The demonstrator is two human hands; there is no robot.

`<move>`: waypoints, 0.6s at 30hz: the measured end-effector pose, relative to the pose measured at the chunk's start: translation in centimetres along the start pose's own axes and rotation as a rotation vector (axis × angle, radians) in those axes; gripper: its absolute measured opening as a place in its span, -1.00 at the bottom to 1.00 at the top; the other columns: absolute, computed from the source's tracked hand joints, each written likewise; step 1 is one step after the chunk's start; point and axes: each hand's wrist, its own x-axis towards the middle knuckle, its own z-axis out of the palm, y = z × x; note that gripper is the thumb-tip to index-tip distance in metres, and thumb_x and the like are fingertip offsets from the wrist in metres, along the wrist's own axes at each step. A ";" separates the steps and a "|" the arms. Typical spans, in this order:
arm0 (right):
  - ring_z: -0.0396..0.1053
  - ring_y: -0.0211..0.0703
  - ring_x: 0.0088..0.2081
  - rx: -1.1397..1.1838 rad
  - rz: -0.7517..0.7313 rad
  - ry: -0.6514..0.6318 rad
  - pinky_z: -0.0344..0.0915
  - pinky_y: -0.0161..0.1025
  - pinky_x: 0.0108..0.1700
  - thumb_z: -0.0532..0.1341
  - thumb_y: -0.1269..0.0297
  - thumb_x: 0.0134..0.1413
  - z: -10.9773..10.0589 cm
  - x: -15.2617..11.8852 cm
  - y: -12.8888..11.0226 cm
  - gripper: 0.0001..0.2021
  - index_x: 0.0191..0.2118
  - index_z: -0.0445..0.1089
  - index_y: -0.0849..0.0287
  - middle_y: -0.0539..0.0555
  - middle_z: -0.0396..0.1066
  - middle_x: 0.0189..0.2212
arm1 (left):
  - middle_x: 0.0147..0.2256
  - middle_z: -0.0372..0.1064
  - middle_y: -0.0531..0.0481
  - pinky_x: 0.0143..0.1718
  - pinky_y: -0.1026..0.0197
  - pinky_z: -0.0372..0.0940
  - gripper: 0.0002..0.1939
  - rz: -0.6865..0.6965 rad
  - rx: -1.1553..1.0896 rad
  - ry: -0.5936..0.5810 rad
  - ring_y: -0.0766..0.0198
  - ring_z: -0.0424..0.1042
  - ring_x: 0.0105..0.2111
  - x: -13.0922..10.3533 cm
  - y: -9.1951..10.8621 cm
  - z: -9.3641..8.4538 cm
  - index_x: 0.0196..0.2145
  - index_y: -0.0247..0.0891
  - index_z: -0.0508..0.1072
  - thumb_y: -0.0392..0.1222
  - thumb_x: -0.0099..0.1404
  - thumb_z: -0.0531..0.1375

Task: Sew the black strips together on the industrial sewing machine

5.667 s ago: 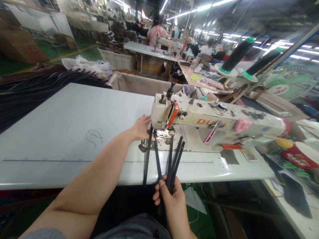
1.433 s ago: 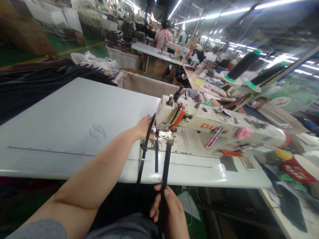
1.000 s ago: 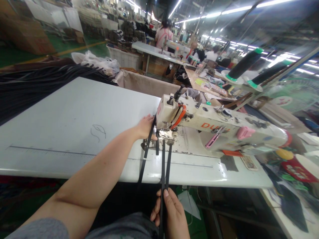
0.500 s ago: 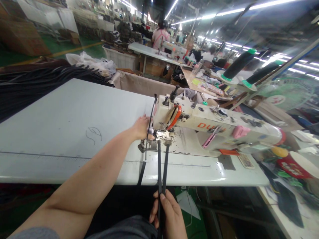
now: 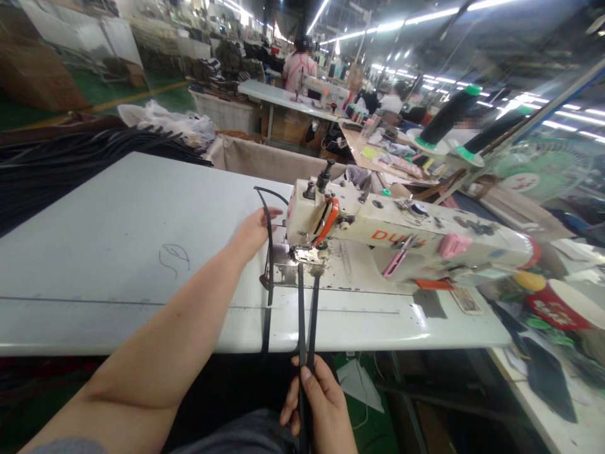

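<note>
- Low down, the right hand [image 5: 322, 394] is closed, thumb against fingers, pinching at least two black strips [image 5: 302, 309] that reach over the front edge of the worktop [image 5: 113, 221], their far ends near the needle area.
- Farther up, the left hand [image 5: 253, 233] is beside the machine head, fingers partly extended; I cannot tell whether it grips anything.
- A looped strip [image 5: 270, 252] arches up by the machine head and passes in front of that hand; below it, a dark length [image 5: 266, 329] crosses the worktop's edge, and whether they join is unclear.
- Just right of these, the sewing machine [image 5: 359, 227] carries a pink-handled tool [image 5: 396, 262] and a pink block [image 5: 455, 244].
- Beyond, black thread cones [image 5: 449, 118] lean at right, and a dark strip pile [image 5: 70, 157] lies at left.
</note>
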 end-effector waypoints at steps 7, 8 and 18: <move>0.43 -0.24 -0.66 -0.033 -0.008 -0.047 0.17 -0.46 -0.68 0.36 -0.21 0.06 0.5 -0.1 -0.9 -0.37 0.01 0.31 0.22 -0.11 0.40 -0.64 | -0.25 0.49 -0.07 -0.02 0.10 0.34 -0.80 0.344 -0.264 -0.023 0.15 0.46 -0.16 -1.3 3.7 -1.0 -0.61 -0.22 0.56 -0.27 0.15 0.31; 0.43 -0.25 -0.66 -0.031 -0.018 -0.052 0.17 -0.46 -0.68 0.36 -0.20 0.07 0.6 0.0 -0.9 -0.37 0.03 0.29 0.21 -0.11 0.41 -0.64 | -0.31 0.48 -0.08 -0.08 0.12 0.34 -0.76 0.326 -0.237 -0.056 0.17 0.46 -0.21 -1.4 3.8 -1.0 -0.67 -0.23 0.53 -0.27 0.14 0.31; 0.42 -0.28 -0.69 0.011 -0.101 -0.004 0.18 -0.48 -0.69 0.36 -0.20 0.07 1.7 0.6 -1.3 -0.45 -0.11 0.24 0.14 -0.14 0.41 -0.63 | -0.47 0.44 -0.04 -0.36 0.21 0.26 -0.69 0.405 -0.087 -0.216 0.27 0.43 -0.38 -1.2 2.6 -0.6 -0.79 -0.25 0.38 -0.43 0.03 0.11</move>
